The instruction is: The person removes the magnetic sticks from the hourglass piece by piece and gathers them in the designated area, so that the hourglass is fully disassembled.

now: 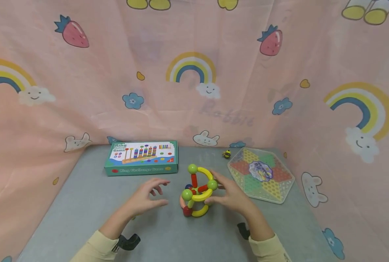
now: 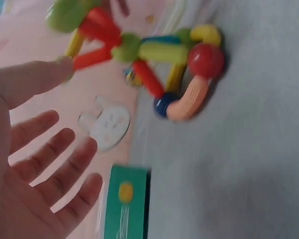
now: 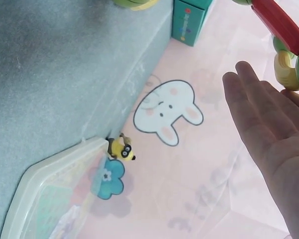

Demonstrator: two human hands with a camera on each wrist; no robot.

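A ball-and-rod building toy (image 1: 202, 197) stands on the grey table, its curved yellow rods joined to straight red rods and coloured balls. In the left wrist view its red ball (image 2: 205, 60) and a peach curved rod (image 2: 189, 98) are at the table surface. To the left of the toy is my left hand (image 1: 148, 196), fingers spread, with a gap between it and the toy in the head view. My right hand (image 1: 230, 193) is at the toy's right side, thumb and index finger right at the yellow rods and green ball. Its other fingers (image 3: 258, 112) extend fairly straight.
A green Ring Challenge Game box (image 1: 141, 158) lies at the back left. On the right lies a clear-lidded hexagonal board game (image 1: 281, 194) with a coloured star. A small bee-like figure (image 1: 226, 154) sits by its back corner. Pink printed cloth (image 1: 168, 120) surrounds the table.
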